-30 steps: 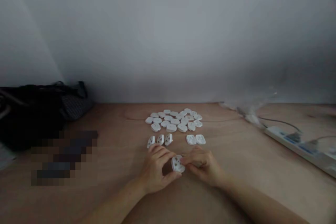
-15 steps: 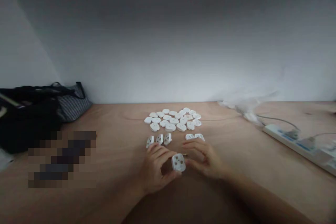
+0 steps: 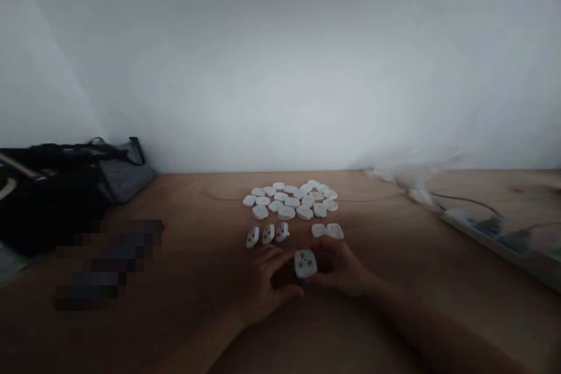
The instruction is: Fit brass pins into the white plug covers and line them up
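A white rounded piece with several small round marks on its face (image 3: 305, 264) is between my hands, gripped by my right hand (image 3: 344, 269) at its right side. My left hand (image 3: 269, 283) is at the piece's left, thumb and fingers apart, with a fingertip close to its upper left edge; whether it touches is unclear. Beyond my left hand, three similar pieces (image 3: 268, 234) stand tilted in a row. Two more white pieces (image 3: 319, 231) lie side by side just past my right fingers. Farther back lies a loose group of several white pieces (image 3: 286, 213).
Black bags (image 3: 48, 198) and a striped bag (image 3: 125, 172) are at the left, behind a pixelated dark object (image 3: 116, 260) on the wooden table (image 3: 197, 216). At the right are clear plastic (image 3: 416, 187) and a white power strip (image 3: 482, 236) with plugs and cables.
The held piece has shifted slightly right and up. My left thumb has come off it, while my right fingers have closed on it. The picture is darker on the table.
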Tool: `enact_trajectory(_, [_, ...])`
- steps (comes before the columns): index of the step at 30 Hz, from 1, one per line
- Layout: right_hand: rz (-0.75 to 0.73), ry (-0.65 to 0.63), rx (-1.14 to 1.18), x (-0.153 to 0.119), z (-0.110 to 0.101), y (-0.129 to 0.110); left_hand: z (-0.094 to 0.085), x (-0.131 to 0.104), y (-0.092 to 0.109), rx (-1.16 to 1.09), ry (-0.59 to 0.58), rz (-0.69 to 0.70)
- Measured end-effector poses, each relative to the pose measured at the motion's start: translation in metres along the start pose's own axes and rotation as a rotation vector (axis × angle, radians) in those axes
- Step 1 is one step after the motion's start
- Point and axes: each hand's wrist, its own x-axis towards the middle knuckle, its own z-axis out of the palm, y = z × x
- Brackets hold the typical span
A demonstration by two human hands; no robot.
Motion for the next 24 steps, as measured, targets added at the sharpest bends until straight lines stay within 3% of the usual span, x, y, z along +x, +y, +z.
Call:
enact_trajectory(3, [-0.004,0.115,-0.523,0.018,-0.016,0.001,-0.002,-0.002,0.001,-0.022,-0.081,-0.079])
enact_trajectory(4, [0.005,0.118,-0.59,0.025,-0.02,0.002,-0.002,-0.003,0.001,-0.027,-0.109,-0.096])
enact_trajectory(10, [0.025,0.083,-0.778,0.056,-0.018,0.012,-0.002,-0.001,0.001,-0.052,-0.254,-0.15])
enact_trajectory(16, [0.038,0.007,-0.867,0.063,-0.01,0.015,0.0,0.0,0.0,-0.083,-0.263,-0.144])
enact_trajectory(24, [0.092,-0.02,-0.973,0.048,-0.048,0.018,0.005,0.001,-0.007,-0.112,-0.206,-0.137])
